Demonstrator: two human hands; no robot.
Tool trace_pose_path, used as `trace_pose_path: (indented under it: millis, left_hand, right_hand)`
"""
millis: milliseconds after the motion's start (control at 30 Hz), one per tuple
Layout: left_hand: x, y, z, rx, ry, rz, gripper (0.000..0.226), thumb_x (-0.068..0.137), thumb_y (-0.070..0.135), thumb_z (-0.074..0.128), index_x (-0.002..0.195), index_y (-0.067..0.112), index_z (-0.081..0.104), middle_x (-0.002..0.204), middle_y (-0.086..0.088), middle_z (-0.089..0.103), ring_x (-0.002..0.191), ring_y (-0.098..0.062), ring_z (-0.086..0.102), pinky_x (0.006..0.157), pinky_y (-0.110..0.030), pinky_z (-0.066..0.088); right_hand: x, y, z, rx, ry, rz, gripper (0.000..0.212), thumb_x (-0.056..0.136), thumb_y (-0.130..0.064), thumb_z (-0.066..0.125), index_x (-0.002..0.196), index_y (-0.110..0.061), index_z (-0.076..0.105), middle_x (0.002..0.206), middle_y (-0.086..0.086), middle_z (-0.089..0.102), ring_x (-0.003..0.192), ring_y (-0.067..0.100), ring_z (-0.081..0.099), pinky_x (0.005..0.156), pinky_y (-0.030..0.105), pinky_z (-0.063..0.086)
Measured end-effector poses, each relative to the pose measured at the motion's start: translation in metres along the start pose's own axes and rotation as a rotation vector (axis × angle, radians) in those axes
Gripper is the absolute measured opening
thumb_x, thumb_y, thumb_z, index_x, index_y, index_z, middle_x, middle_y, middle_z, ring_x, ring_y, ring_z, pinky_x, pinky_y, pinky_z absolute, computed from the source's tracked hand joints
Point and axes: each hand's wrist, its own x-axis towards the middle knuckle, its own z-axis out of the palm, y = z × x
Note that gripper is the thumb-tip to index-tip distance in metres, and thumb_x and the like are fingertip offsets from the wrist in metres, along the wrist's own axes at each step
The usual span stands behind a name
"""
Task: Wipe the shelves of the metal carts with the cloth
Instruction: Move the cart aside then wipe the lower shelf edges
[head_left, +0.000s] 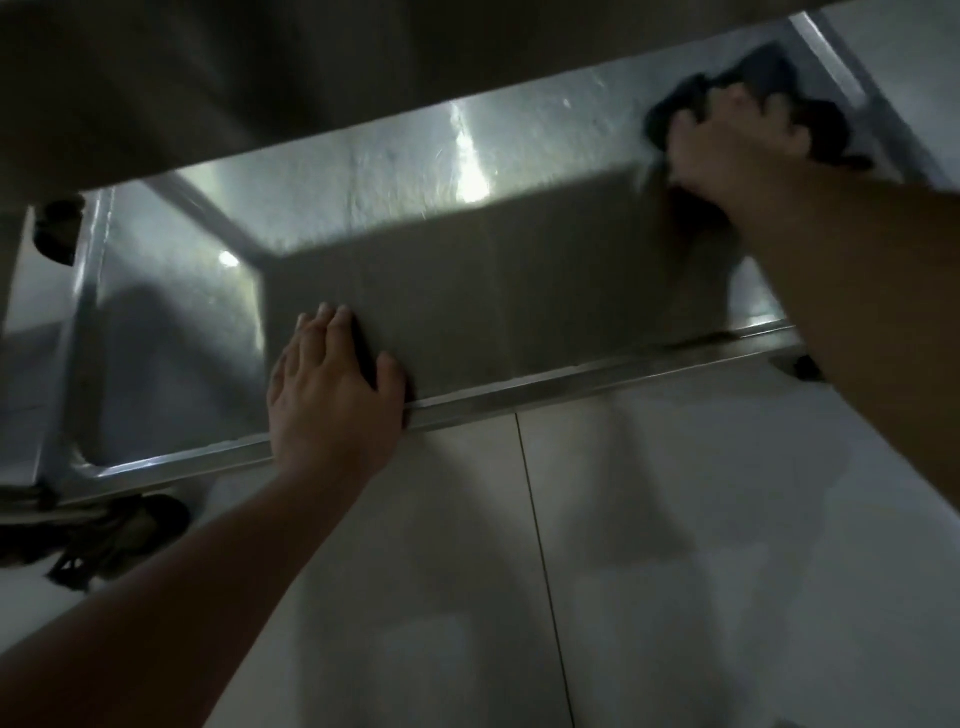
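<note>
Low down, right hand (737, 140) grips the dark cloth (763, 78) at the shelf's (415, 218) far right corner to wipe it, while left hand (332, 384), fingers flat, braces the front rim, likely steadying the cart.

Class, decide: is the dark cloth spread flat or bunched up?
Bunched up: the cloth bulges in dark folds around the right hand pressing it onto the shelf.
</note>
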Motion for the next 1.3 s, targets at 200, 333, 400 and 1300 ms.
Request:
trace_pose_path:
  millis: [200, 333, 400, 1300]
  left_hand:
    - [0.002, 0.000, 0.001, -0.014, 0.017, -0.009, 0.071, 0.097, 0.049, 0.040, 0.159, 0.017, 0.041, 0.169, -0.005, 0.037, 0.159, -0.022, 0.025, 0.130, -0.042, 0.018]
    - [-0.001, 0.001, 0.000, -0.040, 0.020, -0.015, 0.064, 0.099, 0.043, 0.045, 0.158, 0.017, 0.042, 0.168, -0.005, 0.038, 0.158, -0.023, 0.026, 0.130, -0.042, 0.019]
    - [-0.003, 0.001, 0.001, -0.051, 0.014, -0.014, 0.065, 0.099, 0.044, 0.043, 0.159, 0.018, 0.041, 0.169, -0.003, 0.036, 0.159, -0.022, 0.025, 0.130, -0.042, 0.018]
    - [-0.009, 0.001, -0.001, 0.002, 0.048, 0.042, 0.060, 0.102, 0.037, 0.048, 0.156, 0.012, 0.046, 0.165, -0.010, 0.042, 0.156, -0.029, 0.031, 0.127, -0.042, 0.022]
  right_hand:
    - [-0.089, -0.127, 0.045, -0.159, -0.202, -0.687, 0.065, 0.104, -0.060, 0.028, 0.163, -0.033, 0.029, 0.172, -0.008, 0.022, 0.158, 0.026, 0.016, 0.124, 0.050, 0.016]
    - [-0.138, -0.066, 0.046, -0.188, -0.288, -0.997, 0.064, 0.102, -0.067, 0.026, 0.162, -0.044, 0.027, 0.169, -0.024, 0.020, 0.159, 0.011, 0.008, 0.126, 0.042, 0.010]
    - [-0.148, -0.010, 0.036, -0.152, -0.253, -0.986, 0.065, 0.099, -0.069, 0.027, 0.159, -0.045, 0.033, 0.164, -0.027, 0.025, 0.158, 0.007, 0.012, 0.123, 0.039, 0.012]
    - [-0.152, 0.080, 0.015, -0.122, 0.041, -0.302, 0.068, 0.094, -0.065, 0.026, 0.151, -0.032, 0.045, 0.161, 0.001, 0.045, 0.147, 0.035, 0.039, 0.119, 0.064, 0.027]
